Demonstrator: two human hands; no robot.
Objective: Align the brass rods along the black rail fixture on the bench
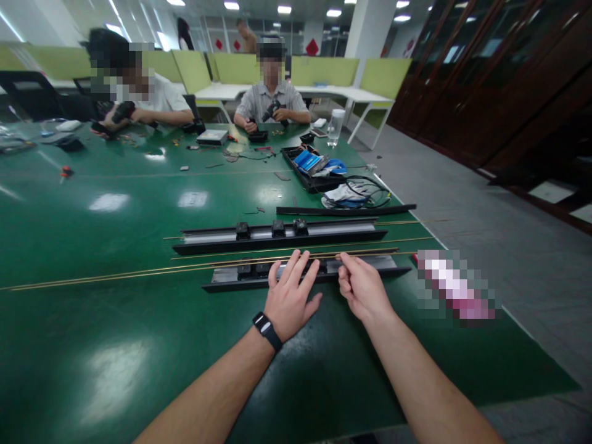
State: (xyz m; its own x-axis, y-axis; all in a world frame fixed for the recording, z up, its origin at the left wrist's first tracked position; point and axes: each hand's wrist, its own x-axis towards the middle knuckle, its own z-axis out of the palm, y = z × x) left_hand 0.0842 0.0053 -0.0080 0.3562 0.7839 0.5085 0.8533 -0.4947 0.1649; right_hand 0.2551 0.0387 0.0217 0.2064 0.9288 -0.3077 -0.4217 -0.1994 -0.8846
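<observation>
Over the near black channel rail (259,285), my left hand (290,295) lies palm down with fingers spread, its fingertips on or just above long thin brass rods (115,276). Beside it, my right hand (364,283) is closed, thumb and forefinger pinching at a brass rod; the exact grip is partly hidden. Small black blocks (244,269) sit in the near rail, some covered by my left hand. Behind lies a second black rail (222,246) with a pale inner strip and three black blocks (278,228) in it.
A plain black strip (346,210) lies farther back, near a black tray (296,166) with blue items and a cable bundle (370,192). A pixelated pink object (456,287) rests at the table's right edge. Two people (272,105) work with tools across the green table (115,345).
</observation>
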